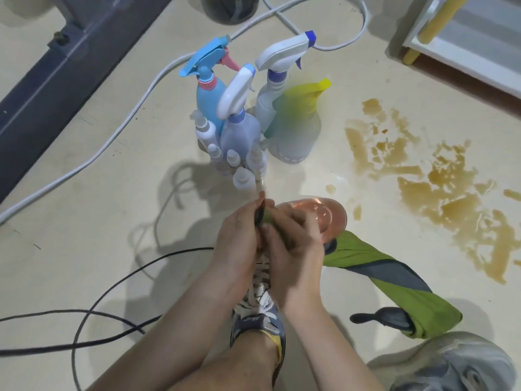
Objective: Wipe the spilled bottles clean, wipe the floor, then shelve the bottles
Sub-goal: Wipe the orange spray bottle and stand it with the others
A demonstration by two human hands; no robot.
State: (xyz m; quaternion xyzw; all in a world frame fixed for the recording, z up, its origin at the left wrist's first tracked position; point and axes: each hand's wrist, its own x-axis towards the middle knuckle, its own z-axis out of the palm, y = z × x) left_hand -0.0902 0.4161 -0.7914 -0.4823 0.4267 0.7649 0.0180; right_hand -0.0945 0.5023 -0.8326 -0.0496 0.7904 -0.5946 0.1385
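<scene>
A clear pinkish bottle (328, 214) lies tipped between my hands just above the floor, its round base facing up. My right hand (296, 235) grips it through a green and grey cloth (394, 280), which trails off to the lower right. My left hand (239, 238) pinches the bottle's dark top end with the cloth. Beyond my hands stand a blue spray bottle (210, 91), two white-headed spray bottles (239, 125) (275, 88), a yellow-green spray bottle (296, 128) and several small white bottles (225, 159). A brown spill (439, 193) spreads over the floor at right.
A white cable (118, 131) runs from the left across the floor behind the bottles, and black cables (93, 314) loop at lower left. My shoe (259, 314) is under my forearms. A white shelf unit with yellow legs (462, 38) stands at top right. A dark frame (56, 66) crosses the top left.
</scene>
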